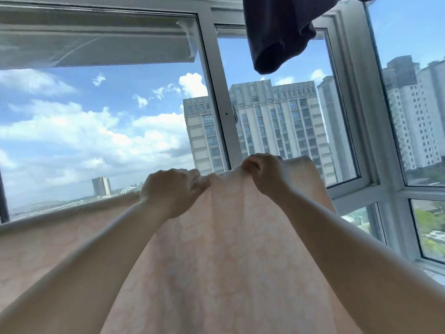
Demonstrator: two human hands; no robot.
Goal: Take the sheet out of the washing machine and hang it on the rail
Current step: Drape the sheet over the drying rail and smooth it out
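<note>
Thin, peach, faintly patterned sheet (224, 249) was gripped at bunched top edge by curled L hand (172, 190) & R hand (266, 173); rail hidden.

Head view, tilted up toward window (216, 97)

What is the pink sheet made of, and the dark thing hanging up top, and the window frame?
The sheet looks like thin woven cloth, perhaps cotton: matte peach with a faint pale flower print, and it folds softly where the left hand and right hand grip it. The dark garment seems a soft, thicker fabric, sagging in heavy folds. The window frame looks like smooth white plastic or painted metal; I cannot tell which.
</note>
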